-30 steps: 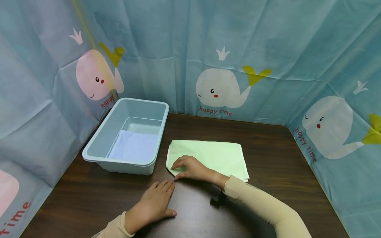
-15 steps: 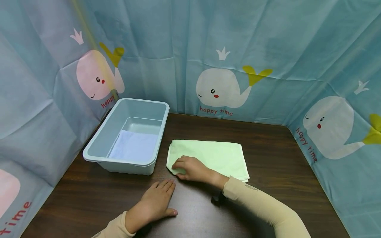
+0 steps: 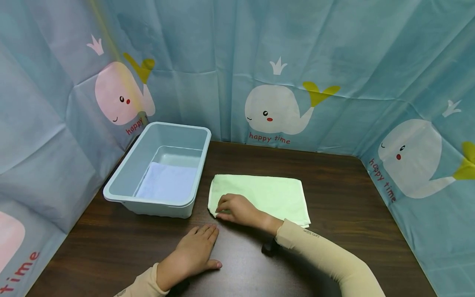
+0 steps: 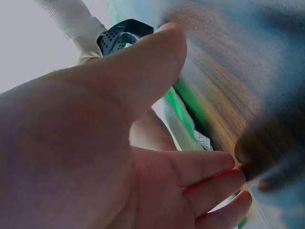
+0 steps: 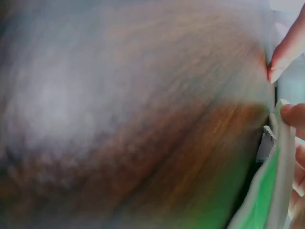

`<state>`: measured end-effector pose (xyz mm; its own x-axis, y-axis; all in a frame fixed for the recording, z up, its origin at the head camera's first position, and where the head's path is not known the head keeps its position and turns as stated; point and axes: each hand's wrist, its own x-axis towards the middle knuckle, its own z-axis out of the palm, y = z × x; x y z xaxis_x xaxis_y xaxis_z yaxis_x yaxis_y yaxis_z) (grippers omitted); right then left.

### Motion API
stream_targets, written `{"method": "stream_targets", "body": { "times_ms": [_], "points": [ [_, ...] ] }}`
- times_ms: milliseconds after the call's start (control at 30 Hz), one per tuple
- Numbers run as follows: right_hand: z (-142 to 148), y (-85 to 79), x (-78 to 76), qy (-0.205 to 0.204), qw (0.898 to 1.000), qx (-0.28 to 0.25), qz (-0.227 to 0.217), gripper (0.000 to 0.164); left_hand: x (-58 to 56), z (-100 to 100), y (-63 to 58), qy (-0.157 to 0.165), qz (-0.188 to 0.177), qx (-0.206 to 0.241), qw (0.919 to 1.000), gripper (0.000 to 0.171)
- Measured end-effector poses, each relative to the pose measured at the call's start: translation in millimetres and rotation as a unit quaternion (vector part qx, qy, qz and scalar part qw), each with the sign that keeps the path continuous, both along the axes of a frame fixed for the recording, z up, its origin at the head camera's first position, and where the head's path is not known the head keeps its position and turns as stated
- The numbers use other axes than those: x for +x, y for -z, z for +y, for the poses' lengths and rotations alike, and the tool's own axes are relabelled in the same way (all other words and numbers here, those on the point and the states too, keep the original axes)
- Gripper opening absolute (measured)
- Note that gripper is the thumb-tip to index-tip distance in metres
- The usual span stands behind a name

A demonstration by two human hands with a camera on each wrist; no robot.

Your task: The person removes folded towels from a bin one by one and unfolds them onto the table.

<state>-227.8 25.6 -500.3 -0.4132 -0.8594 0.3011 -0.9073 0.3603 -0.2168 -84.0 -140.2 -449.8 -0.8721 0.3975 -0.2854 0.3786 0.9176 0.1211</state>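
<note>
A folded pale green towel (image 3: 274, 194) lies on the dark wooden table. My right hand (image 3: 239, 211) is over its near left corner and pinches that corner between thumb and fingers. The right wrist view shows the thumb (image 5: 293, 116) on the towel's edge (image 5: 282, 176), with a small white tag (image 5: 265, 144) beside it. Some of the right fingers are cut off at that view's border. My left hand (image 3: 193, 252) rests on the table just short of the towel, fingers straight and thumb spread. It holds nothing.
At the left stands a grey-blue plastic basin (image 3: 148, 201) with a folded pale blue towel (image 3: 168, 181) on its bottom. A blue curtain (image 3: 193, 99) with whale prints closes off the back and both sides. The bare table (image 3: 341, 214) extends right of the green towel.
The right thumb has moved from the table beside the green towel's near left corner onto that corner, and the fingers have closed there. The left hand stays in place.
</note>
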Motion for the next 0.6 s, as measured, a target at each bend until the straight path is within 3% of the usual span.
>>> {"method": "stream_targets", "body": {
  "times_ms": [167, 433, 600],
  "points": [
    [-0.2, 1.6, 0.9, 0.013, 0.996, -0.041, -0.076, 0.012, -0.7, 0.6, -0.6, 0.000, -0.006, -0.003, 1.0000, 0.089],
    [2.1, 1.6, 1.1, 0.038, 0.993, -0.054, -0.094, 0.014, -0.9, 2.3, -0.7, -0.003, -0.009, 0.006, 0.9999, 0.089],
    [4.7, 0.7, -1.4, 0.065, 0.987, -0.055, -0.134, 0.015, -0.7, 3.9, 0.0, 0.015, 0.012, 0.021, 0.9996, 0.091]
  ]
}}
